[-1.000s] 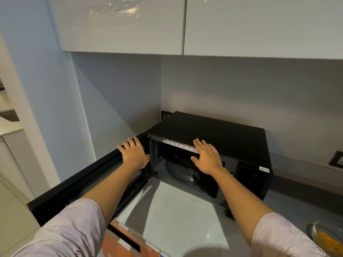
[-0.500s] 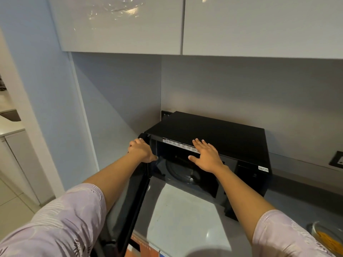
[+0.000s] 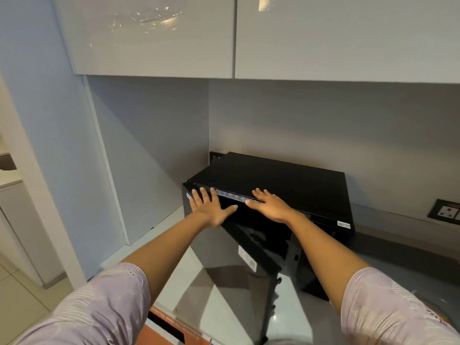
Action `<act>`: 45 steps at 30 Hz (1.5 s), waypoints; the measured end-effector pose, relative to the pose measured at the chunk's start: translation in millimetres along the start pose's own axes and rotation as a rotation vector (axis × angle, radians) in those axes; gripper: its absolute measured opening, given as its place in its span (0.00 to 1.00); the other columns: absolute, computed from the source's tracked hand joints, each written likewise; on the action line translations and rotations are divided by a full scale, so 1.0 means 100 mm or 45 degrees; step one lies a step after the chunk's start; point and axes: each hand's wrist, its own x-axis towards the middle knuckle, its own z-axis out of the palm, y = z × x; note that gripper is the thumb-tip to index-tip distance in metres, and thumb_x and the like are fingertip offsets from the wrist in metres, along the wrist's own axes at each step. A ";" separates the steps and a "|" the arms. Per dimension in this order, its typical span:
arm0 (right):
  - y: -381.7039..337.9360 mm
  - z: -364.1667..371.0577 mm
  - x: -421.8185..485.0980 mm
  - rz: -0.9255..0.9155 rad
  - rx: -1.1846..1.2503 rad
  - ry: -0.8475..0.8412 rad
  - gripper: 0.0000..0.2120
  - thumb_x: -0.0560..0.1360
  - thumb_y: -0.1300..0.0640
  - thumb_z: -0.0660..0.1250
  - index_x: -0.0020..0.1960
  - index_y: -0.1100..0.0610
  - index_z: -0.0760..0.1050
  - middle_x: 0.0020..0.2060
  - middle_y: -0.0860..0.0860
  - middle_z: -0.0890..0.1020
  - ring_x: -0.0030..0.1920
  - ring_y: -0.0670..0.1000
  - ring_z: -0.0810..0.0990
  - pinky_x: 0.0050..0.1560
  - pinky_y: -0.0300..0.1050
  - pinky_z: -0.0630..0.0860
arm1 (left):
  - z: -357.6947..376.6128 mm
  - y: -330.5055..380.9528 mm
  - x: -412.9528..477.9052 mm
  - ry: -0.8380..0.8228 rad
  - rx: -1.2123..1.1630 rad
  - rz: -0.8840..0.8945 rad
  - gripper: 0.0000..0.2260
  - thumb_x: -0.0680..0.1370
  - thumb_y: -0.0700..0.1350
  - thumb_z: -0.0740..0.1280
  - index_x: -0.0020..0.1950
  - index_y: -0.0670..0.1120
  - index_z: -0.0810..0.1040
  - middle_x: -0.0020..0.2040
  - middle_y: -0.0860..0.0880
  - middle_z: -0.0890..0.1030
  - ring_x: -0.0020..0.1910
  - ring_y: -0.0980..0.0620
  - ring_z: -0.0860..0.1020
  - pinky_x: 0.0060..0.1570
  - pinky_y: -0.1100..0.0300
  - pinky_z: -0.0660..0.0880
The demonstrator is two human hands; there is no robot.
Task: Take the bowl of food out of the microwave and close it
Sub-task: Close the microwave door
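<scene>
The black microwave [image 3: 286,180] stands in the corner on the pale countertop [image 3: 189,282]. Its glossy door [image 3: 239,247], hinged on the left, is swung most of the way in but still ajar, and the label strip along the top of the opening still shows. My left hand [image 3: 209,207] lies flat with fingers spread on the door's outer face near its top. My right hand [image 3: 271,205] rests flat on the microwave's top front edge. Neither hand holds anything. The bowl of food is out of sight behind my right sleeve.
Glossy upper cabinets [image 3: 149,33] hang above. A blue side wall closes the left end of the counter. A wall socket [image 3: 445,211] sits at the right behind the microwave. An orange drawer front [image 3: 169,327] shows below the counter edge.
My left hand has swung the door from wide open to nearly shut, sliding onto its outer face. The turntable inside is now hidden. My right hand has stayed on the top edge.
</scene>
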 end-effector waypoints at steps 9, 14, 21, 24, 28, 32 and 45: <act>-0.05 -0.14 -0.09 0.052 -0.103 -0.173 0.32 0.80 0.39 0.52 0.79 0.51 0.47 0.79 0.49 0.47 0.78 0.52 0.43 0.76 0.52 0.41 | 0.21 0.34 0.12 0.133 0.098 0.427 0.25 0.83 0.55 0.42 0.79 0.50 0.45 0.80 0.51 0.44 0.78 0.47 0.36 0.73 0.39 0.36; 0.00 0.00 -0.04 0.015 -0.198 -0.021 0.26 0.83 0.47 0.48 0.79 0.54 0.50 0.79 0.51 0.51 0.78 0.52 0.47 0.76 0.52 0.44 | 0.26 0.44 0.26 0.169 0.095 0.439 0.24 0.83 0.54 0.42 0.79 0.51 0.47 0.80 0.51 0.46 0.78 0.47 0.37 0.72 0.38 0.36; 0.02 0.12 -0.09 -0.047 -0.279 0.269 0.23 0.83 0.52 0.48 0.77 0.55 0.58 0.77 0.50 0.61 0.77 0.50 0.57 0.75 0.49 0.54 | 0.28 0.51 0.40 0.208 0.166 0.479 0.23 0.83 0.53 0.42 0.79 0.52 0.50 0.80 0.51 0.49 0.78 0.46 0.39 0.72 0.35 0.36; 0.05 0.16 -0.09 -0.065 -0.283 0.383 0.22 0.82 0.51 0.51 0.75 0.53 0.63 0.74 0.49 0.67 0.75 0.50 0.62 0.72 0.51 0.64 | 0.30 0.49 0.44 0.232 0.165 0.519 0.23 0.83 0.54 0.42 0.79 0.52 0.52 0.80 0.50 0.52 0.79 0.47 0.40 0.73 0.35 0.37; 0.09 0.20 -0.05 -0.103 -0.333 0.500 0.20 0.82 0.50 0.52 0.71 0.53 0.68 0.69 0.50 0.74 0.72 0.50 0.68 0.65 0.52 0.72 | 0.31 0.46 0.46 0.270 0.148 0.565 0.23 0.83 0.54 0.42 0.78 0.52 0.54 0.79 0.51 0.55 0.79 0.48 0.43 0.74 0.37 0.40; 0.12 0.24 -0.03 -0.138 -0.419 0.588 0.20 0.82 0.50 0.51 0.70 0.54 0.69 0.64 0.52 0.78 0.69 0.51 0.71 0.61 0.52 0.76 | 0.36 0.45 0.46 0.366 0.140 0.587 0.23 0.83 0.53 0.43 0.77 0.52 0.58 0.78 0.50 0.60 0.79 0.46 0.49 0.75 0.41 0.44; 0.17 0.21 -0.01 -0.220 -0.599 0.663 0.18 0.82 0.50 0.54 0.65 0.55 0.74 0.56 0.51 0.83 0.61 0.51 0.79 0.54 0.49 0.80 | 0.41 0.47 0.51 0.501 0.164 0.625 0.20 0.83 0.49 0.53 0.75 0.50 0.62 0.75 0.48 0.67 0.76 0.45 0.61 0.75 0.43 0.51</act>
